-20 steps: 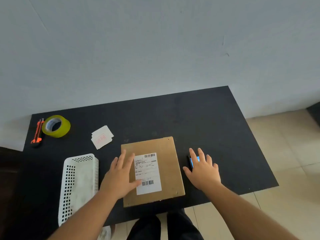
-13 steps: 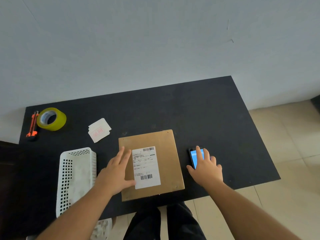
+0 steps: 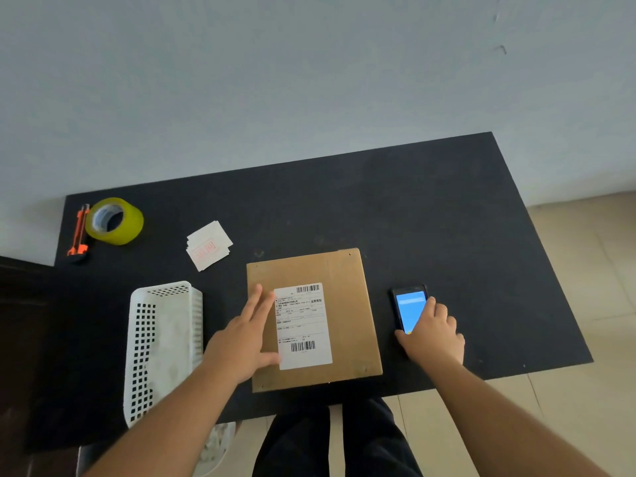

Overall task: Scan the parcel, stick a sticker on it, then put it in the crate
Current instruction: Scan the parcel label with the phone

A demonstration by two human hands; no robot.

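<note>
The parcel (image 3: 347, 304) is a flat brown cardboard square lying on the black table's near edge, a white shipping label (image 3: 303, 326) with two barcodes on its top face. The stickers (image 3: 209, 244), a small stack of white slips with red print, lie beyond its far left corner. The crate (image 3: 161, 346), a white perforated plastic basket, stands just left of the parcel.

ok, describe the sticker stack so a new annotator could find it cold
Start at the black table and go to its far left corner, where a yellow tape roll sits beside an orange box cutter. Between that roll and the cardboard parcel lies the sticker stack: a small fanned pile of white slips, the top one stamped in red, the only loose paper there.
</note>
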